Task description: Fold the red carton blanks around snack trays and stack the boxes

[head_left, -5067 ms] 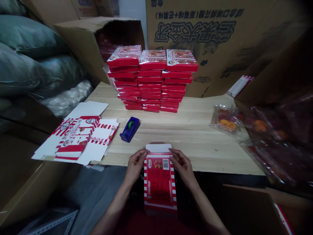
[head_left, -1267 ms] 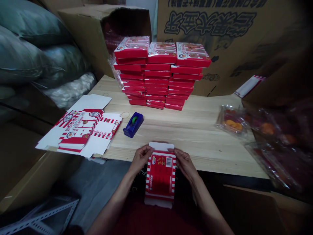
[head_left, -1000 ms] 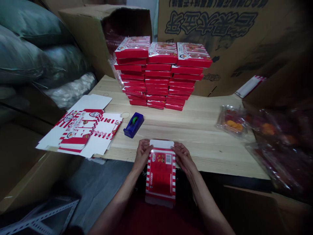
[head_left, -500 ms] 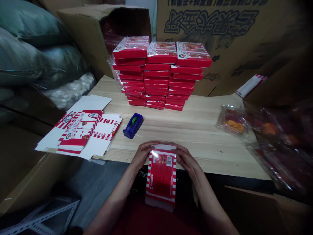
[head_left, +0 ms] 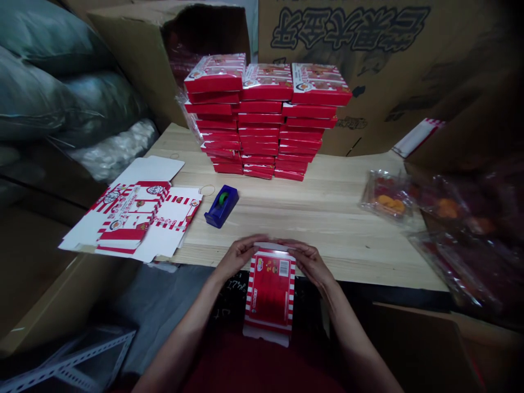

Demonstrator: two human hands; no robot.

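A red and white striped carton (head_left: 271, 289) stands on end at the near edge of the wooden table (head_left: 327, 218), its printed back facing me. My left hand (head_left: 237, 256) grips its upper left corner and my right hand (head_left: 309, 261) grips the upper right corner. Fingers of both hands curl over the white top flap, which is folded down onto the carton. A white tab shows at the carton's lower end.
Three tall stacks of red cartons (head_left: 266, 117) stand at the table's back. A blue tape dispenser (head_left: 221, 205) sits left of centre. Flat unfolded cartons (head_left: 126, 218) lie at the left edge. Clear packets of orange snacks (head_left: 388, 199) lie right. Big cardboard boxes (head_left: 368, 60) stand behind.
The white top flap stood upright a second ago; my fingers have pressed it down over the carton's end. The carton has stayed at the table's near edge.
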